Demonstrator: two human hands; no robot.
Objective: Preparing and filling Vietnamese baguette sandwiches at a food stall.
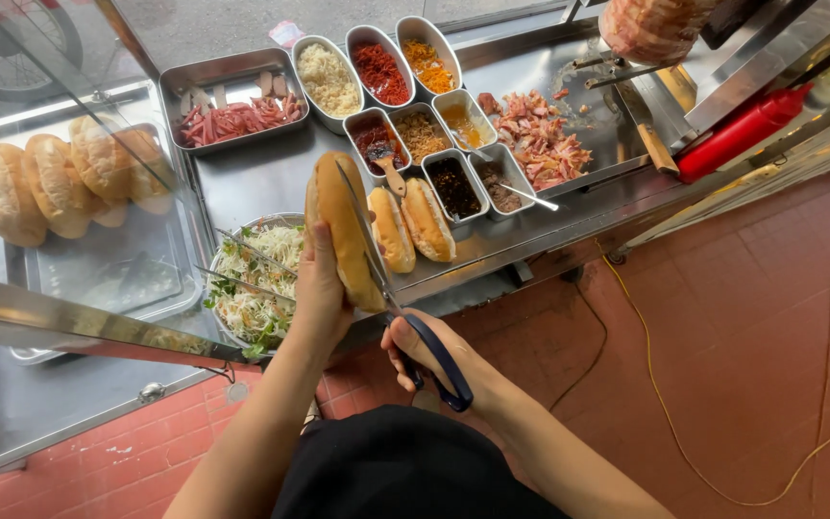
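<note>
Bread roll (341, 226), held upright in left hand (319, 288) above tabletop (261, 178), right hand (425, 351) clamped on blue-handled scissors (405, 308) slicing it; nearby tins (415, 135) of sauces, tray (232, 82) of sausage strips, bowl (280, 220) of shredded salad.

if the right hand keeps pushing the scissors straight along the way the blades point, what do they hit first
The right hand drives the scissors up along the bread roll held in the left hand. Beyond the blade tips, probably the sausage tray, though depth is unclear.
</note>
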